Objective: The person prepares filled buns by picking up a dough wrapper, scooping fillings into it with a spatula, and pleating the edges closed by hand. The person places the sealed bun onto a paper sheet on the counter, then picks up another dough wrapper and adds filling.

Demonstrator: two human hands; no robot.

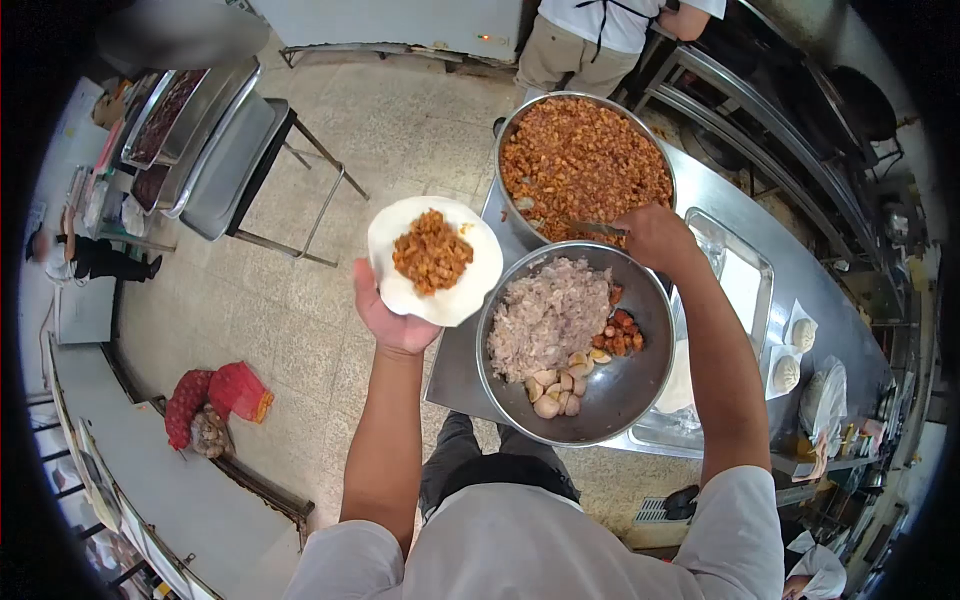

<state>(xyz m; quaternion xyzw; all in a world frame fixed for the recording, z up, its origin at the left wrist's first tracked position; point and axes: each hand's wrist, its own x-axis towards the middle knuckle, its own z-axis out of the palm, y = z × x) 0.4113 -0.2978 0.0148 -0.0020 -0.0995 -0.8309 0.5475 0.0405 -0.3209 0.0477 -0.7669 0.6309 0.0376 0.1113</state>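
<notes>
A round white dough wrapper point(385, 237) lies across my left hand point(388, 318), which supports it from below, with its thumb at the edge. On the wrapper sits a mound of orange-brown diced filling point(432, 252). My right hand point(655, 238) grips a flat metal spatula point(597, 228), whose blade reaches into the near edge of a large bowl of the same diced filling point(590, 160). Closer to me stands a steel bowl point(630, 400) with pale minced meat point(548, 310), reddish-brown meat chunks point(622, 335) and pieces of cut egg point(560, 387).
Right of the bowls, a steel tray point(765, 290) rests on the metal table point(830, 315). Two white buns point(786, 374) on paper sit farther right. A person point(590, 40) stands beyond the large bowl. At left are a trolley with trays point(235, 150) and red mesh sacks point(215, 400).
</notes>
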